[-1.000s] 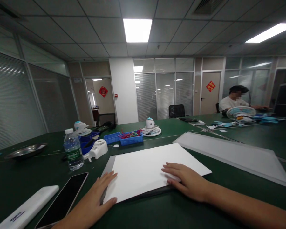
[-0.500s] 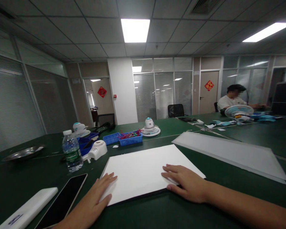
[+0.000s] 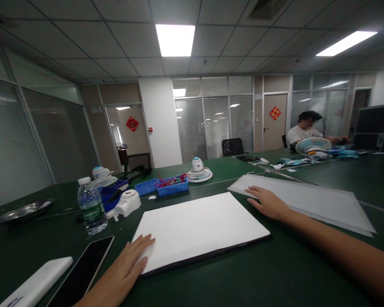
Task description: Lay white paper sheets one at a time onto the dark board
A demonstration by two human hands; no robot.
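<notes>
A blank white sheet (image 3: 201, 232) lies in front of me on a dark board (image 3: 208, 255), whose edge shows along the near side. My left hand (image 3: 131, 258) rests with fingers spread on the left end of the sheet. Off to the right, my right hand (image 3: 267, 202) is stretched out with its fingers apart, holding nothing. Its fingertips are over the left part of the stacked translucent sheets (image 3: 323, 200); whether they touch cannot be made out.
At the left are a water bottle (image 3: 92, 209), a phone (image 3: 83, 270), a white slab-like object (image 3: 35, 283) and a metal tray (image 3: 22, 211). Behind stand a white plastic housing (image 3: 128, 202), blue bins (image 3: 173, 189) and a fan part (image 3: 199, 172). A person (image 3: 307, 130) sits at the far right.
My right hand has left the white sheet and moved right and away from me, to the translucent sheets. My left hand stays on the white sheet. The view has turned slightly right.
</notes>
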